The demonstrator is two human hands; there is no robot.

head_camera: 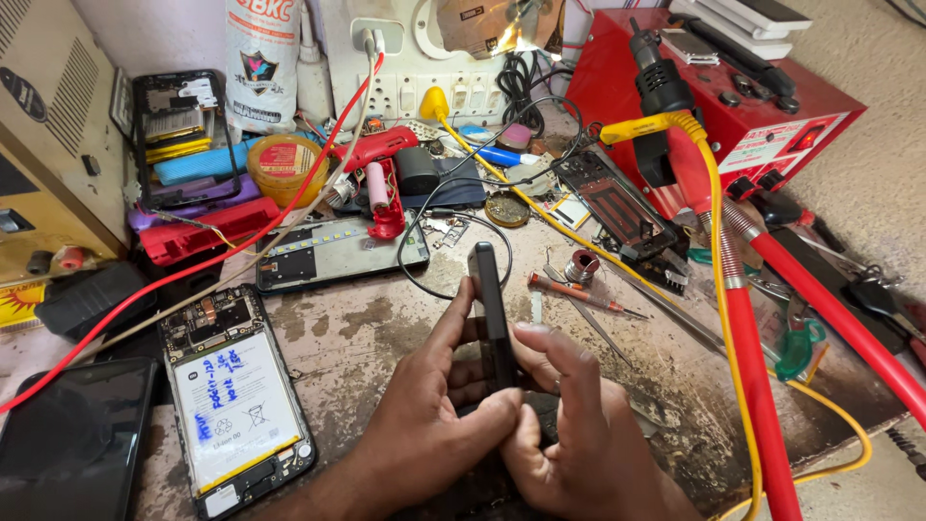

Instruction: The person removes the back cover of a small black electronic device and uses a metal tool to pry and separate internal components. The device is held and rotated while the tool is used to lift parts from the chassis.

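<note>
A dark phone [490, 304] stands on its edge above the worn bench, seen edge-on. My left hand [424, 405] grips it from the left, thumb along its side and fingers behind it. My right hand [569, 425] closes on its lower part from the right, fingers curled over the edge. An opened phone with a white battery [234, 405] lies to the left of my hands. A small orange-handled screwdriver [569, 291] and metal tweezers [590, 323] lie just right of the held phone.
A red soldering station [743, 106] with red hoses [762, 386] and a yellow cable [719, 280] fills the right. Another opened phone [338, 251], a black screen [68, 439], a yellow tub [283, 166], cables and parts crowd the back. A beige box [48, 125] stands left.
</note>
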